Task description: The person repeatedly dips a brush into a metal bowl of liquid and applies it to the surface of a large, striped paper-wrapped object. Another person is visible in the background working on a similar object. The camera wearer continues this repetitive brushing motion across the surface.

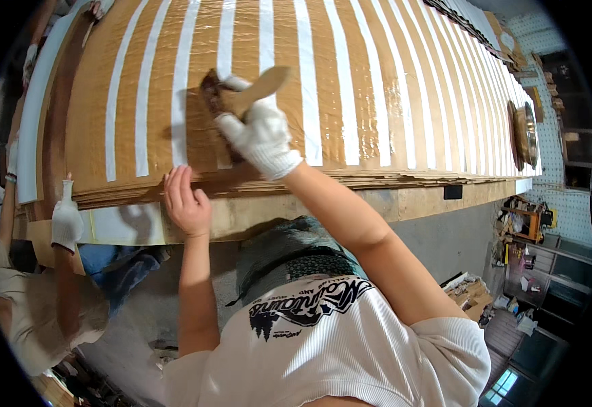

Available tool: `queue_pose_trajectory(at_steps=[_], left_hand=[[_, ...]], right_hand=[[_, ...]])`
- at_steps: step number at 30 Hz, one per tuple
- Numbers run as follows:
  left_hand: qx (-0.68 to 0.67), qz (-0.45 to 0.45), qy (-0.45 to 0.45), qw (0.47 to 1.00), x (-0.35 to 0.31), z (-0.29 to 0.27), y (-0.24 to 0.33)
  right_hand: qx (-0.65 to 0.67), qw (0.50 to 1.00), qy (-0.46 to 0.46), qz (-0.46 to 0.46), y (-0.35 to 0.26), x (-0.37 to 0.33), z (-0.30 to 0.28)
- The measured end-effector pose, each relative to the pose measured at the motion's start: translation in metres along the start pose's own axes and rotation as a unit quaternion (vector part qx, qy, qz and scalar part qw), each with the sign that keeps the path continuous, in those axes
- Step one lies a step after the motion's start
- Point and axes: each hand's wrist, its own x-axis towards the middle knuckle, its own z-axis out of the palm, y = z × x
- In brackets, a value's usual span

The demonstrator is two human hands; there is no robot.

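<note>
My right hand (265,139), in a white knit glove, grips a wide brush with a pale wooden handle (269,83) and dark brown bristles (213,95). The brush is over the left-middle part of a stack of brown sheets (157,146); whether the bristles touch is hard to tell. Wet, glossy liquid covers the sheets between white strips (313,129). My bare left hand (188,202) lies with fingers stretched out at the near edge of the stack, left of the brush, and holds nothing.
At the left, a co-worker's gloved hand (67,222) is by a dark brown strip (57,129); other people's hands show farther back. A round metal bowl (528,134) stands at the right end. The wooden table edge (370,201) runs before me. Shelves with clutter (526,224) stand right.
</note>
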Motion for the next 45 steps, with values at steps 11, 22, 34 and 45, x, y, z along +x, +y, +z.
queue_pose_trajectory(at_steps=[11,22,34,45], left_hand=[[0.01,-0.044,-0.007,0.999,-0.012,0.0,0.017],[-0.072,0.034,-0.08,0.994,-0.007,0.0,0.112],[-0.034,0.018,-0.086,0.996,-0.028,0.014,0.117],[-0.043,-0.018,-0.115,0.992,-0.033,0.006,0.121]], right_hand=[[-0.045,0.975,0.191,0.106,0.164,-0.065,-0.274],[-0.19,0.936,-0.022,-0.295,0.098,-0.03,-0.269],[-0.146,0.95,-0.269,-0.054,0.118,-0.085,-0.293],[-0.207,0.961,-0.153,-0.1,0.074,-0.08,-0.277]])
